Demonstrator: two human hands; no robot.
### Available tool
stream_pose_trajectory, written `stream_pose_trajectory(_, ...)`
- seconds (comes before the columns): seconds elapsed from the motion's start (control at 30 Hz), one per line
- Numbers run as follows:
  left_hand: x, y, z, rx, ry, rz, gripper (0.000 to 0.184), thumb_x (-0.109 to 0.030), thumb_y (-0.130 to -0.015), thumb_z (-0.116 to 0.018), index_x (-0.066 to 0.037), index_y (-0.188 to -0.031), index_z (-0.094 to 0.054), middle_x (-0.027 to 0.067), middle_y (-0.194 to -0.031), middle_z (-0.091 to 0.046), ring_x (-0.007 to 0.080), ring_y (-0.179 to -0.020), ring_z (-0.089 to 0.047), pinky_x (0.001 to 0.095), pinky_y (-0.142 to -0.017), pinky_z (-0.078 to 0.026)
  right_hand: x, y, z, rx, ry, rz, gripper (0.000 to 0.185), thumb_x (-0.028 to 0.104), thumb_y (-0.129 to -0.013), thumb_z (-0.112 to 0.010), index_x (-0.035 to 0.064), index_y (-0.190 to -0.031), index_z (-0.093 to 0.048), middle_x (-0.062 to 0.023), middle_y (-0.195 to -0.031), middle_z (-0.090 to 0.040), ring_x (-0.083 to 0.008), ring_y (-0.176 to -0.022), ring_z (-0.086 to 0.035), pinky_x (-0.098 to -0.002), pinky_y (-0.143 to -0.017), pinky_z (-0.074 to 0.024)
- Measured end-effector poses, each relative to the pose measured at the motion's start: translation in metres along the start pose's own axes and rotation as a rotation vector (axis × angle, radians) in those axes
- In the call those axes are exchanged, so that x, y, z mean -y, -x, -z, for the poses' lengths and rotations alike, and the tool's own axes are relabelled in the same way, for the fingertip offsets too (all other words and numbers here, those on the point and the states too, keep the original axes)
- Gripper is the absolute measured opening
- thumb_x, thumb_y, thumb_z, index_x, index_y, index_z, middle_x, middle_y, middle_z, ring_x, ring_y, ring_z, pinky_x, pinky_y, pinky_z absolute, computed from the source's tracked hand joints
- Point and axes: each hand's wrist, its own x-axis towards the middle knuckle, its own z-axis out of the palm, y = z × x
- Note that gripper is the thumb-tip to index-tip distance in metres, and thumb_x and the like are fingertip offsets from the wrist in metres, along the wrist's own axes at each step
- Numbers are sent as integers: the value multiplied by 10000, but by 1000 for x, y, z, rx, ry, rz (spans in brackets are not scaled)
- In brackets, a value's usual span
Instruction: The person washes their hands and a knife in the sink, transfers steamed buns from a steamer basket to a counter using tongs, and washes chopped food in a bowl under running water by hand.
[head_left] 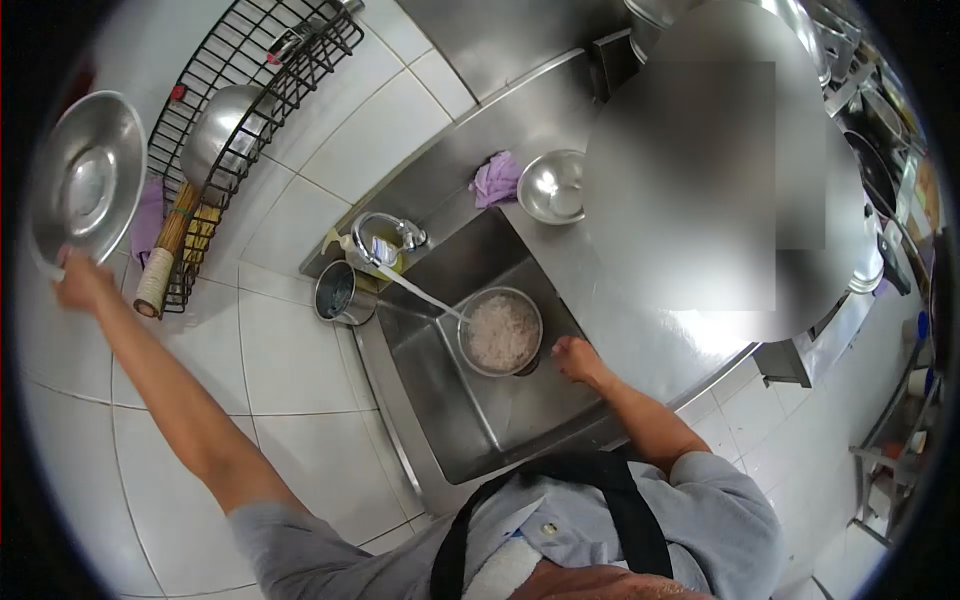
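No writing, label, brand, number or sign can be read on anything here (the small red piece (178, 92) on the wire rack (300, 98) shows only as a spot of colour, and the goods on the shelf (872, 453) at the right edge are too small and blurred to tell).

Background clutter

Black wire rack (228, 60) against white tiles (360, 130), metal bowl (215, 130) in it, brush (168, 250) at its lower end. Purple cloth (495, 180) just beside second bowl (550, 187) on steel counter (560, 245). Dark pan (870, 172) far right.
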Motion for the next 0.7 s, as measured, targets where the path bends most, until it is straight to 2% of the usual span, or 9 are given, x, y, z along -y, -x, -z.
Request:
stream_pose_trajectory(0.13,-103,113,72,196,63,-153,351,-149,-741,-699,82,-966,-561,157,-977,-623,230,-773,-614,358,-600,-503,39,11,23,389,-55,-249,242,249,-832,-552,22,-890,-615,-180,-807,-638,-317,-736,-613,-397,-659,-462)
stream_pose_trajectory(0.2,-119,177,84,392,141,-135,287,-151,-788,-653,96,-922,-592,155,-1024,-621,240,-826,-616,367,-665,-506,25,13,10,586,114,-90,354,353,-863,-492,35,-790,-631,-159,-830,-644,-298,-758,-615,-398,-705,-473)
stream_pose_trajectory(0.23,-128,228,90,444,-102,-309,241,-150,-824,-607,78,-898,-625,152,-952,-636,266,-803,-619,379,-717,-498,13,16,3,691,199,-9,427,405,-879,-462,42,-740,-638,-148,-841,-647,-289,-769,-616,-398,-728,-478)
stream_pose_trajectory(0.27,-104,243,96,643,-326,-1027,212,-159,-845,-565,25,-912,-646,153,-858,-638,294,-756,-611,382,-732,-490,1,18,-6,812,452,262,407,400,-865,-477,42,-762,-641,-155,-883,-642,-288,-804,-610,-403,-747,-476)
stream_pose_trajectory(0.3,-92,287,99,832,-234,-1032,215,-160,-841,-565,24,-923,-638,150,-856,-637,288,-755,-610,379,-723,-489,-12,18,-14,927,691,546,389,395,-852,-492,43,-784,-644,-162,-924,-636,-286,-839,-604,-408,-766,-473)
stream_pose_trajectory(0.33,-83,346,94,1044,-77,-717,219,-161,-837,-564,24,-935,-630,147,-854,-636,283,-753,-608,377,-714,-488,-26,23,-22,1034,912,845,374,389,-838,-507,43,-806,-646,-168,-966,-630,-285,-874,-598,-413,-785,-470)
stream_pose_trajectory(0.43,-37,518,82,1329,246,560,238,-163,-825,-562,21,-971,-606,137,-848,-633,266,-749,-604,369,-688,-486,-72,52,-37,639,857,615,289,299,-806,-547,60,-933,-648,-185,-1060,-601,-280,-976,-571,-414,-833,-463)
stream_pose_trajectory(0.57,24,657,88,1359,23,988,278,-165,-810,-560,19,-1018,-573,124,-840,-629,245,-744,-597,359,-653,-483,-26,74,6,487,292,93,342,233,-807,-593,35,-1086,-591,-179,-1055,-607,-278,-981,-581,-370,-832,-463)
stream_pose_trajectory(0.7,82,630,101,1353,276,1200,343,-184,-817,-572,1,-1101,-519,96,-726,-578,171,-576,-542,280,-518,-460,41,110,69,415,-369,-139,418,192,-856,-591,-9,-1210,-497,-144,-1055,-617,-201,-952,-589,-303,-839,-448)
